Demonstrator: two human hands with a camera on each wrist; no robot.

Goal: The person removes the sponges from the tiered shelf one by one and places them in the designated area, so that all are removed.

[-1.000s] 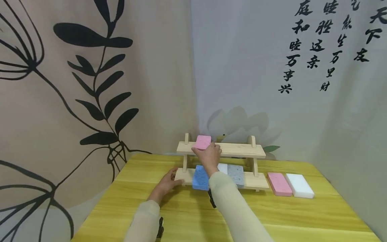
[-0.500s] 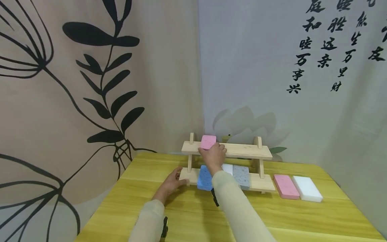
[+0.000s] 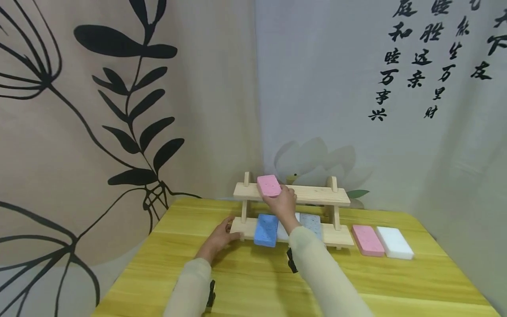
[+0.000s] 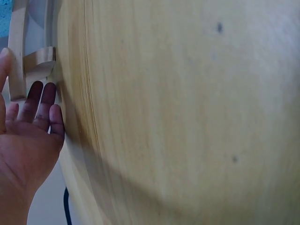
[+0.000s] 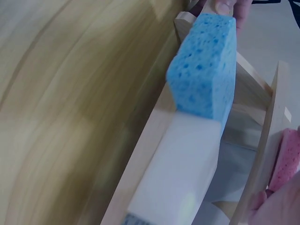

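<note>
A two-tier wooden rack (image 3: 309, 193) stands at the back of the table. My right hand (image 3: 283, 204) grips a pink sponge (image 3: 269, 186) at the left part of the upper shelf; the sponge is tilted. The fingers behind it are mostly hidden. My left hand (image 3: 219, 237) holds the left end of the lower shelf (image 3: 338, 236), thumb at its front and fingers beyond the board; in the left wrist view these fingers look only lightly bent. On the lower shelf a blue sponge (image 5: 201, 61), a white sponge (image 5: 178, 164) and a grey sponge (image 3: 311, 224) lean side by side.
Right of the rack, another pink sponge (image 3: 368, 241) and another white sponge (image 3: 394, 243) lie flat on the wooden table (image 3: 245, 281). A patterned cloth backdrop (image 3: 214, 110) hangs directly behind the rack.
The pink sponge has tilted and shifted slightly under my right hand, whose wrist has swung to the right. My left hand keeps its place at the rack's end. The head view has shifted slightly.
</note>
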